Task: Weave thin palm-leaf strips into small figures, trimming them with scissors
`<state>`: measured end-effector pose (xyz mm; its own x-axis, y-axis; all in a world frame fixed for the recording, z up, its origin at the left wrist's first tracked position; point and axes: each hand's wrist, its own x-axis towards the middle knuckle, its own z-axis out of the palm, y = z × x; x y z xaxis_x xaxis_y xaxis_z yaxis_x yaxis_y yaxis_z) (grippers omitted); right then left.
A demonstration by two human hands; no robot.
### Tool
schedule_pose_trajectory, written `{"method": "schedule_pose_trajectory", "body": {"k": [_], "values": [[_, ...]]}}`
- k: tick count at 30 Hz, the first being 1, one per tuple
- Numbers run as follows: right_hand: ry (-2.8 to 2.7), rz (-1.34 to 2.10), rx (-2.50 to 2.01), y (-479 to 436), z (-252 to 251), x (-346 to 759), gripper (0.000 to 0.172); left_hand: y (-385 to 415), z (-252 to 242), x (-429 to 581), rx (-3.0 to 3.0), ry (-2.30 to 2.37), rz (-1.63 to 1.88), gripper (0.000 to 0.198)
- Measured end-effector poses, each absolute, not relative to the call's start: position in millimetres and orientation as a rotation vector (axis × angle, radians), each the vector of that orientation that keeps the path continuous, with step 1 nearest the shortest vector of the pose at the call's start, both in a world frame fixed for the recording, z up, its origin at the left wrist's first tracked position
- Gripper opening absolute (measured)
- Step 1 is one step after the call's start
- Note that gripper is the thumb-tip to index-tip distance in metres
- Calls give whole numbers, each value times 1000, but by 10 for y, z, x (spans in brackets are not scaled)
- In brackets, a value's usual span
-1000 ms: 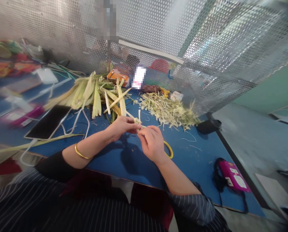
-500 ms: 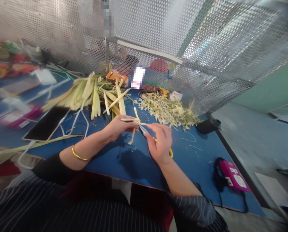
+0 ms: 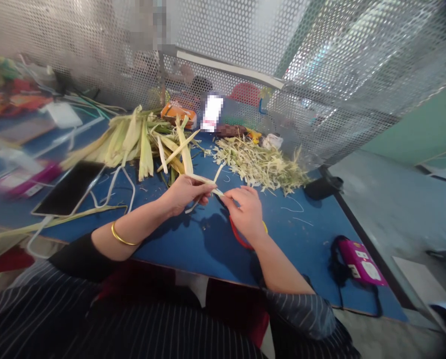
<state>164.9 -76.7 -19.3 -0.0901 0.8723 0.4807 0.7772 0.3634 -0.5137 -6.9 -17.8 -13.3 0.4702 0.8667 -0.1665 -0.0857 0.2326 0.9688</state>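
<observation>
Left hand (image 3: 185,194) pinches pale strips (image 3: 218,173), seemingly to steady them — right hand (image 3: 246,211), half curled, grips one end alongside.

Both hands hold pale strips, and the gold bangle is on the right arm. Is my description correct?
Not quite: the head view shows the gold bangle on the left arm. The left hand and right hand do hold pale strips.

Behind the strip (image 3: 218,172), husks (image 3: 135,137) lie left of scraps (image 3: 258,162) on the table (image 3: 293,254).
</observation>
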Motion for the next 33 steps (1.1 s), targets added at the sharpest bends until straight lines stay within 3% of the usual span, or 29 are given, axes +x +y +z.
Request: {"method": "schedule_pose_trajectory", "body": {"k": [5, 9, 12, 19, 27, 30, 33], "values": [[-1362, 976, -1311, -708, -196, 1725, 34, -209, -108, -92, 1194, 768, 619, 24], [-1144, 1236, -1175, -661, -281, 1719, 20, -249, -147, -69, 1183, 730, 476, 33], [-1122, 1213, -1122, -664, -330, 1662, 19, -274, -180, -33, 1185, 733, 469, 38], [-1101, 1015, -1195, -678, -384, 1572, 22, -316, -194, 22, 1248, 746, 532, 20], [-1155, 793, -1260, -680, -389, 1568, 22, -304, -173, -14, 1307, 686, 411, 24], [-1316, 575, -1366, -685, -311, 1636, 14, -322, -180, -9, 1330, 720, 385, 25], [-1566, 311, -1364, -698, -218, 1670, 20, -349, -203, 3, 1334, 746, 356, 25]]}}
